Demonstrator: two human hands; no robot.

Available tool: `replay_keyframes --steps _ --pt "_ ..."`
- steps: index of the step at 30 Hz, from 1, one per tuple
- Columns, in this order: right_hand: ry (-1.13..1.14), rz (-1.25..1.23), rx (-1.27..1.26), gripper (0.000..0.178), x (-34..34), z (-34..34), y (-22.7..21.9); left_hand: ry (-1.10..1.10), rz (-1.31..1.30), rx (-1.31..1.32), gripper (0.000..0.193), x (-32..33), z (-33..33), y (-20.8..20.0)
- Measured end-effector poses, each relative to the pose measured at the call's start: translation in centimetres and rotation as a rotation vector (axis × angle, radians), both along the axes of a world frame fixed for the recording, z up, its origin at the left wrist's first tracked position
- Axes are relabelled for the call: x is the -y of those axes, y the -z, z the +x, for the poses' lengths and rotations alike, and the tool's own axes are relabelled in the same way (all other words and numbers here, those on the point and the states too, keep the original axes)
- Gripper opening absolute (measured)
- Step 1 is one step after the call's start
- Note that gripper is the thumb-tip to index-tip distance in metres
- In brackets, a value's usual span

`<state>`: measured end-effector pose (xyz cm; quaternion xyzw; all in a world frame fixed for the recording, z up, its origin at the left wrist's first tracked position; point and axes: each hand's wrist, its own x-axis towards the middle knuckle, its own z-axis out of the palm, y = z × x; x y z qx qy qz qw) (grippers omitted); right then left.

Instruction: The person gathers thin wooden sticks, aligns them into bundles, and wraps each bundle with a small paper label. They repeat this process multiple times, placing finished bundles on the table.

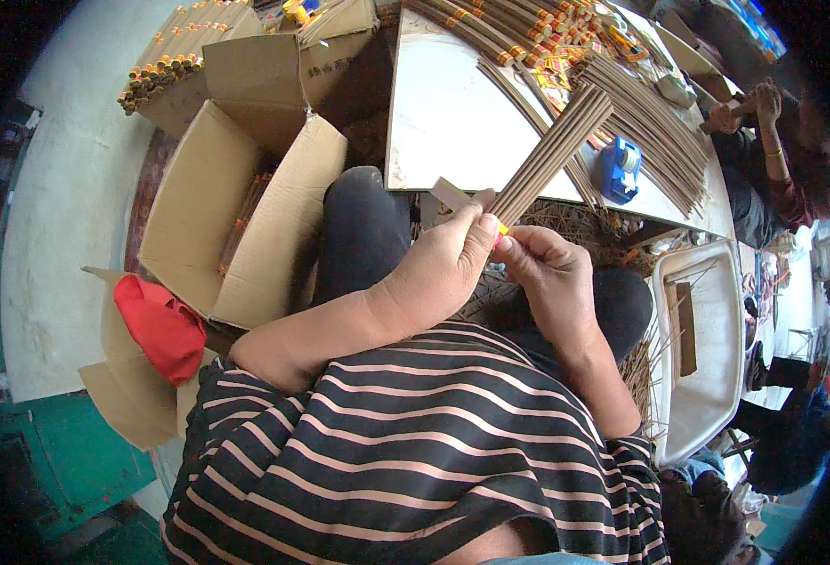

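A bundle of brown incense sticks (558, 149) slants up and to the right over the near edge of the table. My left hand (448, 262) is closed round its lower end. My right hand (551, 273) meets it there, thumb and fingers pinched at a small yellow and red paper band (501, 229) on the bundle. Both hands partly cover the band. Beyond the bundle, a blue tape dispenser (620, 170) stands on the white table (452, 113). Loose incense sticks (655, 132) lie spread beside it.
Banded bundles (490, 33) lie at the table's far side, with more stacked (184, 47) at the far left. An open cardboard box (184, 207) holding bundles stands left of my knee, near a red cloth (159, 328). A white tub (707, 348) is at right; another person's hand (768, 102) shows beyond.
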<state>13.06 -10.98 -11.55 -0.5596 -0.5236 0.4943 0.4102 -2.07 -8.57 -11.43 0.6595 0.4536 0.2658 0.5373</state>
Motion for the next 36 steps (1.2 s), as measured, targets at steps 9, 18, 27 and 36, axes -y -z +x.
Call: replay_keyframes --steps 9,18,27,36 --pt "-0.023 -0.017 -0.546 0.018 0.8 -0.5 2.4 0.013 0.004 0.047 0.051 0.1 -0.4 0.3" --pt "-0.114 -0.025 -0.886 0.013 0.5 -0.7 3.0 0.127 -0.078 0.153 0.051 0.3 -1.0 0.2" --pt "-0.206 0.016 -0.913 0.027 0.9 -0.7 2.1 0.277 -0.078 0.392 0.06 0.5 -1.3 0.6" --pt "-0.179 0.015 -0.82 0.027 1.2 0.3 3.3 0.295 -0.189 0.52 0.083 0.6 -1.3 0.9"
